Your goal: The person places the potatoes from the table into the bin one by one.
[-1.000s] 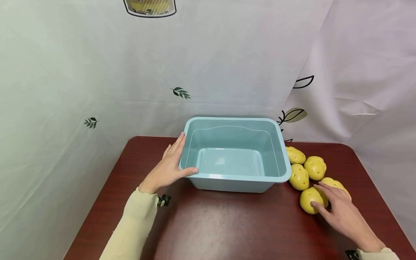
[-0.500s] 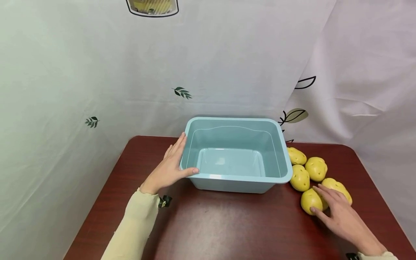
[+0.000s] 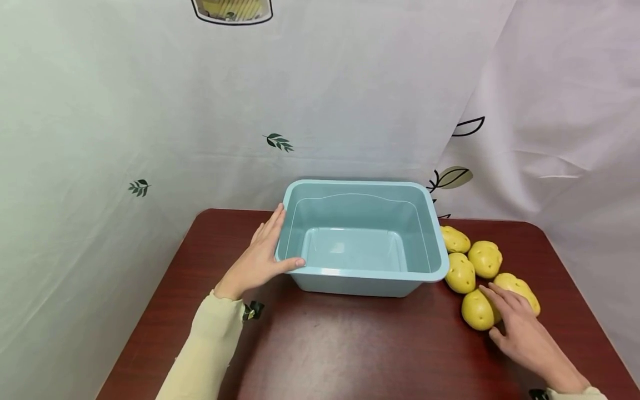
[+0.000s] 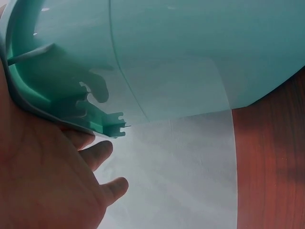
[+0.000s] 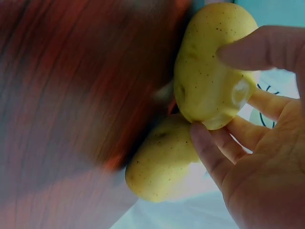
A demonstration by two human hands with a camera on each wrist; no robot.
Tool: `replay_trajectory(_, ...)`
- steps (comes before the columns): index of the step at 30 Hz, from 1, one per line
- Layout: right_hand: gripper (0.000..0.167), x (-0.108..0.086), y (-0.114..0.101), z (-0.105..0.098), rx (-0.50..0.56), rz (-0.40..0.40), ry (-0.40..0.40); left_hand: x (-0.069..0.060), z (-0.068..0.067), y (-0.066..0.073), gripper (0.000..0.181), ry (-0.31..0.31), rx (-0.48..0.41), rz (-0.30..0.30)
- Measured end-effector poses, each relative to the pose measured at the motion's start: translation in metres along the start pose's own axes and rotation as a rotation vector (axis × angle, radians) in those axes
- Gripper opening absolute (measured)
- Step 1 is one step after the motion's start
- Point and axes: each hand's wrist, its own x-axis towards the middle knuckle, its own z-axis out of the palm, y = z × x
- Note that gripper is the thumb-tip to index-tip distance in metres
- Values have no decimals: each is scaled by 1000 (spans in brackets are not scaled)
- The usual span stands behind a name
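A light blue plastic tub [image 3: 360, 273] stands at the back of the table. My left hand [image 3: 256, 261] rests on its left front corner, thumb across the front rim and fingers straight along the left side. In the left wrist view, the fingers [image 4: 97, 153] lie by the underside of the tub's rim. To the right, my right hand [image 3: 525, 330] lies at the nearest yellow potato [image 3: 477, 311], fingers reaching over it and thumb apart from the rest. The right wrist view shows this potato [image 5: 209, 67] between loosely spread thumb and fingers, beside another potato [image 5: 159, 162].
Several more yellow potatoes [image 3: 485, 259] cluster between the tub and the table's right edge. The dark red wooden table [image 3: 345, 344] has rounded back corners. Pale printed cloth [image 3: 360, 100] hangs behind it and along both sides.
My right thumb has drawn back from the front of the nearest potato, while the fingers stay over it. My left hand and the tub have not moved.
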Motion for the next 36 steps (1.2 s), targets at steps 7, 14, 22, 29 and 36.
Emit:
replay_trajectory(7,84,1,0,3,-24,-44,79,-1,1,-1,110,13,-9,2)
replay_trajectory(14,86,-1,-2,4,-50,-69,133,-1,2,-2,109,1,-31,-11)
replay_trajectory(22,87,-2,-4,6,-48,-73,151,-3,2,-2,109,2,-63,-43)
replay_trajectory(29,86,-2,-5,7,-39,-77,176,-2,3,-3,109,0,-79,-61)
replay_trajectory(36,85,-3,-4,7,-42,-82,182,-1,3,-3,109,3,-84,-56)
